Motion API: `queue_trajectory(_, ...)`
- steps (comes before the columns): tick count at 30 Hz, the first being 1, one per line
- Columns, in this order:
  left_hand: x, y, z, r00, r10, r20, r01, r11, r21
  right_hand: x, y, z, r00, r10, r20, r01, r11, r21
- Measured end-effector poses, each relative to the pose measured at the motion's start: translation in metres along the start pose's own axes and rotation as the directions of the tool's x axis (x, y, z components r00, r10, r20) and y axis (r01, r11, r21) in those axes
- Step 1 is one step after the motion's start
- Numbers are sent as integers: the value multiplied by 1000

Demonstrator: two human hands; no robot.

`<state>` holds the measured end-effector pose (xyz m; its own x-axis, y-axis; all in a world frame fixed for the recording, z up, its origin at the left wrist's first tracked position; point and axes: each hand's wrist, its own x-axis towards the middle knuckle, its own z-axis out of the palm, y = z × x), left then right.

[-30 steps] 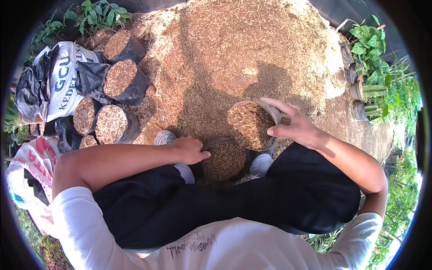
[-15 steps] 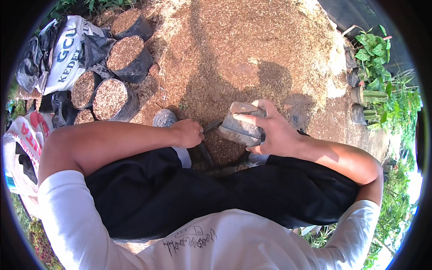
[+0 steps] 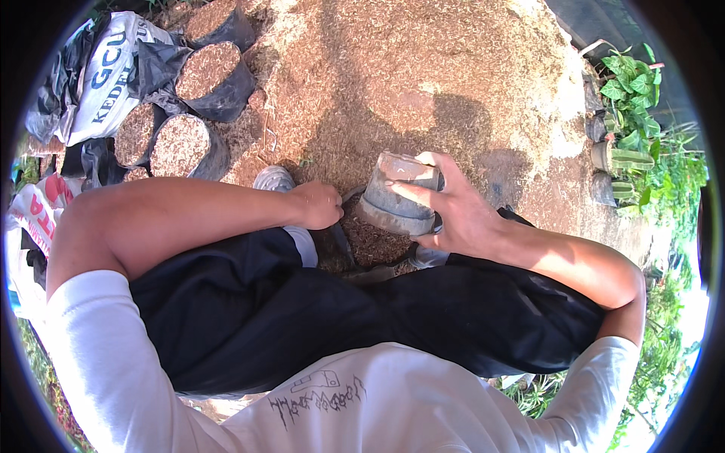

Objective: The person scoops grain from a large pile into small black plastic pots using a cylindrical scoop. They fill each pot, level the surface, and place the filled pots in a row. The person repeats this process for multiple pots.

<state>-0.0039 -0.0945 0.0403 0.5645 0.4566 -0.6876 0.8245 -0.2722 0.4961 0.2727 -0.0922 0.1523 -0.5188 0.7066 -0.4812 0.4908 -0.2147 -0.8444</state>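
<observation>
My right hand (image 3: 462, 208) grips a worn grey plant pot (image 3: 399, 198), thumb and fingers around its side. The pot is tipped mouth-down over a black planting bag (image 3: 341, 240) between my feet. Dark, crumbly soil mix (image 3: 376, 243) shows inside the bag, just below the pot's rim. At the bag's left edge, my left hand (image 3: 320, 205) is closed in a pinch on the bag's rim; its fingertips are partly hidden. The inside of the pot cannot be seen.
Several black planting bags (image 3: 219, 155) filled with husk-like mix stand at the left, beside a white printed sack (image 3: 117, 72). Loose husk mix (image 3: 400, 68) covers the ground ahead. Potted leafy plants (image 3: 633, 90) line the right side. My shoe (image 3: 273, 180) is beside the left hand.
The pot has turned more upright with its mouth down, showing more soil in the bag. My left hand has shifted slightly up, still at the bag's rim.
</observation>
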Motion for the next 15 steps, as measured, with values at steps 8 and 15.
queue_trajectory(8,1,-4,0,1000,3,-14,-4,999,-52,-4,9,-9,922,-349,169,360,611,-705)
queue_trajectory(15,0,-4,1,1000,-6,-10,6,999,-54,0,16,-12,916,-366,164,370,612,-699)
